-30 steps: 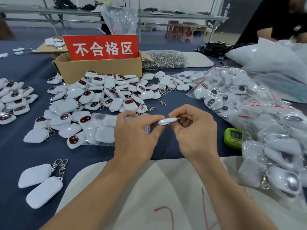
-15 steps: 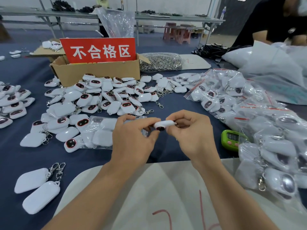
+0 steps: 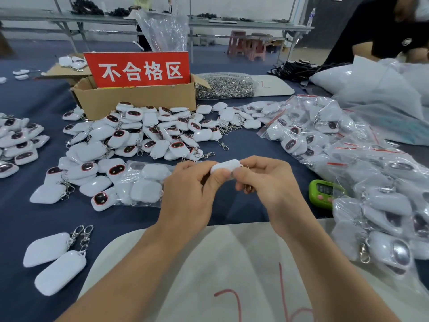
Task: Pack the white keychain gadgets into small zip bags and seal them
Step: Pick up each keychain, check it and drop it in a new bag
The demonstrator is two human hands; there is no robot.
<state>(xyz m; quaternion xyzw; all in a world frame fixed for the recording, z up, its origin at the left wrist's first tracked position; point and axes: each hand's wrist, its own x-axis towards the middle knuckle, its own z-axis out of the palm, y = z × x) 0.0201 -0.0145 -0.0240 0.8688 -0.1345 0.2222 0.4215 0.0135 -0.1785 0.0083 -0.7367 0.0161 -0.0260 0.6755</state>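
Note:
One white keychain gadget (image 3: 226, 166) is held above the table between both hands. My left hand (image 3: 190, 194) pinches its left end and my right hand (image 3: 269, 182) pinches its right end, where the metal clasp hangs below my fingers. A big loose heap of white gadgets (image 3: 148, 135) with dark red-rimmed faces lies behind my hands. A clear zip bag (image 3: 141, 182) with gadgets under it lies flat just left of my left hand. Bagged gadgets (image 3: 348, 159) are piled on the right.
A cardboard box (image 3: 137, 101) with a red sign (image 3: 139, 69) stands at the back, a bag of metal clasps (image 3: 225, 86) beside it. A green timer (image 3: 322, 194) lies right of my hands. Two gadgets (image 3: 53, 263) lie at front left. A white sheet (image 3: 209, 263) covers the near edge. Another person (image 3: 380, 31) sits far right.
The gadget has turned in my fingers: its dark face showed underneath half a second ago, now only its white shell shows. Both hands stayed close together at the same spot.

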